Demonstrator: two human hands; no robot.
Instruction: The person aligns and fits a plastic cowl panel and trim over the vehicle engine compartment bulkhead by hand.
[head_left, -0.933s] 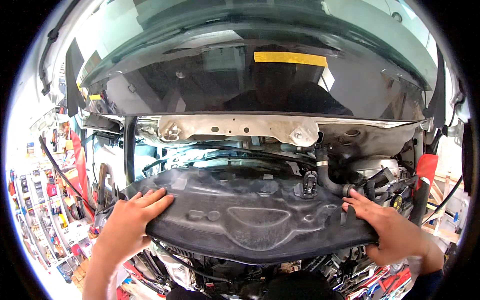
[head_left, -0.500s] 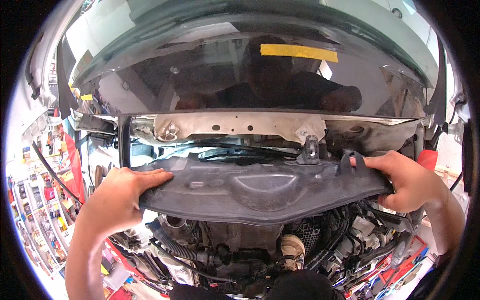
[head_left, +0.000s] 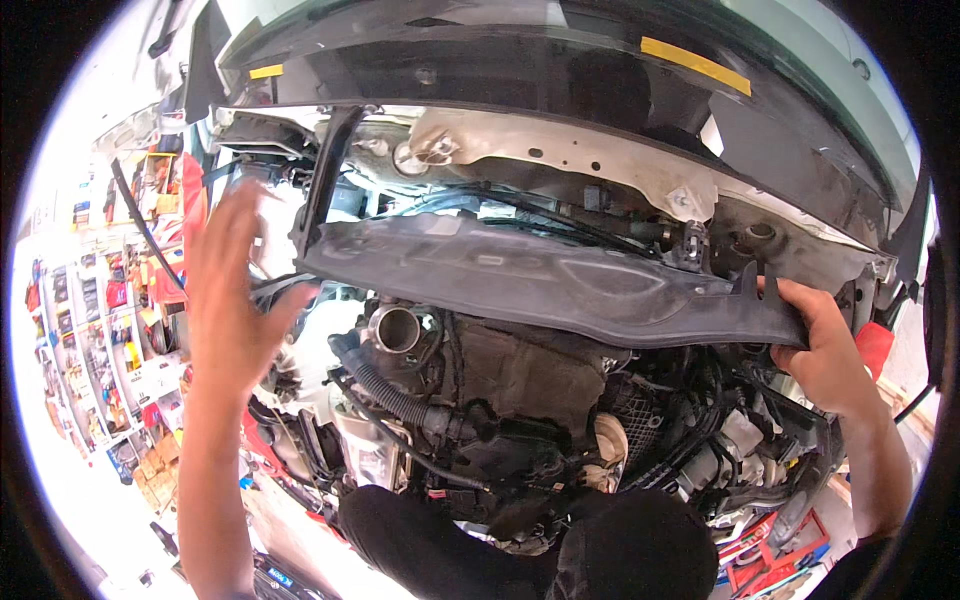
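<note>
A long dark plastic cover panel [head_left: 540, 280] stretches across the open engine bay of a white car, just below the windscreen [head_left: 600, 90]. My right hand [head_left: 825, 345] grips the panel's right end, fingers curled over its edge. My left hand [head_left: 230, 290] is off the panel, blurred, fingers spread, just left of the panel's left end. Below the panel lie the engine [head_left: 510, 390], a round metal pipe opening [head_left: 393, 328] and a ribbed black hose [head_left: 385, 395].
Shelves of small packaged goods [head_left: 95, 330] run along the left. A red tool tray [head_left: 775, 560] sits at the lower right. My dark-clothed knees [head_left: 560, 545] are at the bottom edge. A yellow tape strip [head_left: 695, 65] is on the windscreen.
The panel has been lifted higher toward the windscreen base, uncovering the engine. My left hand has let go of the panel's left end and opened. The view has tilted to the right.
</note>
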